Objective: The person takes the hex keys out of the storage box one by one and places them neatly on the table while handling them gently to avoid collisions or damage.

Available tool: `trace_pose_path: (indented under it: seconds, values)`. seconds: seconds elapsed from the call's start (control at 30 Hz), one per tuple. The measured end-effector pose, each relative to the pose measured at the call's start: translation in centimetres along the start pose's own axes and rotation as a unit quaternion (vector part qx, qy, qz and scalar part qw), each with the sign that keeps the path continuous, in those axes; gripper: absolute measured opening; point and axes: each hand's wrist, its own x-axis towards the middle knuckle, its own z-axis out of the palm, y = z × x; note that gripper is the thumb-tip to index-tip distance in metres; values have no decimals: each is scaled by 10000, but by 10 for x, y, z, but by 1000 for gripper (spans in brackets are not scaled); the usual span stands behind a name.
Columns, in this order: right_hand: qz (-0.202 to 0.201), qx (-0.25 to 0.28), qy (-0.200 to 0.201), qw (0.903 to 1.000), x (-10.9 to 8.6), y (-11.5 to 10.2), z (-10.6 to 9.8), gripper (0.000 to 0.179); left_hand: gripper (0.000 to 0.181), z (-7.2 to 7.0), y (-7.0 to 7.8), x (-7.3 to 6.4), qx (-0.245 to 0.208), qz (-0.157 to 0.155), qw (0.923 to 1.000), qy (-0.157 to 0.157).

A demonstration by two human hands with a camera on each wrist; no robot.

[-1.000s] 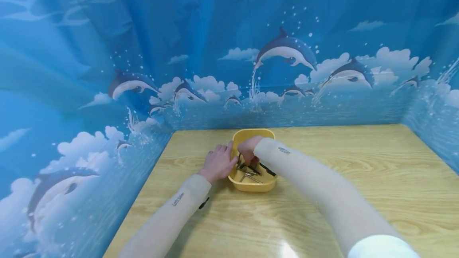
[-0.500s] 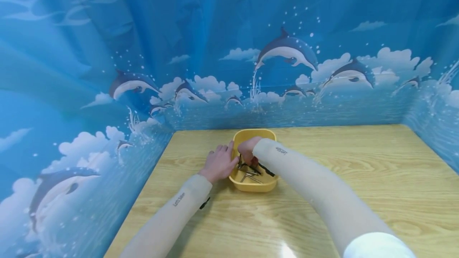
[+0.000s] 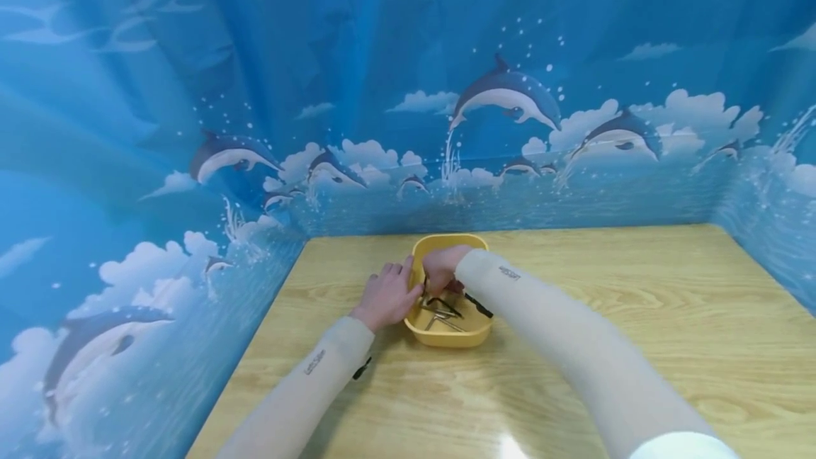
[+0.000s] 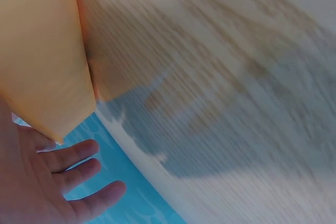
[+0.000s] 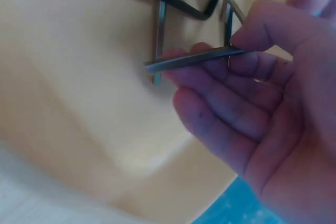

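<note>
A yellow plastic bin (image 3: 449, 339) stands on the table with several L-shaped hex keys inside. My right hand (image 3: 444, 268) reaches down into it. In the right wrist view its thumb and fingers pinch a grey metal hex key (image 5: 194, 60), whose far end sticks out past the fingertips. Below lie a black hex key (image 5: 173, 1) and a silver hex key (image 5: 159, 35), partly overlapping. My left hand (image 3: 385, 296) rests against the bin's left rim, thumb at the edge. The left wrist view shows its other fingers extended and spread beside the bin wall.
The wood-grain table (image 3: 612, 317) extends to both sides and in front of the bin. A blue curtain (image 3: 395, 91) printed with dolphins rises behind the table and along its left side.
The dark hex key under my right hand has shifted in the bin, and the right fingers have moved slightly. My left hand stays at the rim. The head view has tilted a little.
</note>
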Motion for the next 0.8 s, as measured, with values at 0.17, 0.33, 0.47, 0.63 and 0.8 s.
trace_pose_path:
  seconds: [0.17, 0.33, 0.47, 0.63, 0.8]
  values:
    - [-363, -22, 243, 9990, -10, 11, -4, 12, 72, 0, 0, -4, -67, -49, 9999, -112]
    - [-695, 128, 505, 9962, -33, 27, -16, 22, 72, -1, 1, -1, -47, 41, 10000, 56]
    - [-999, 326, 691, 9921, -57, 38, -22, 20, 73, -2, 1, 1, -65, 48, 10000, 47]
    - [-1259, 921, 841, 9842, -84, 54, -22, 12, 74, -2, 0, -1, -14, 30, 10000, -53]
    - [-1309, 1258, 1040, 9779, -107, 72, -18, 10, 73, -3, 0, -4, -69, 61, 10000, 29]
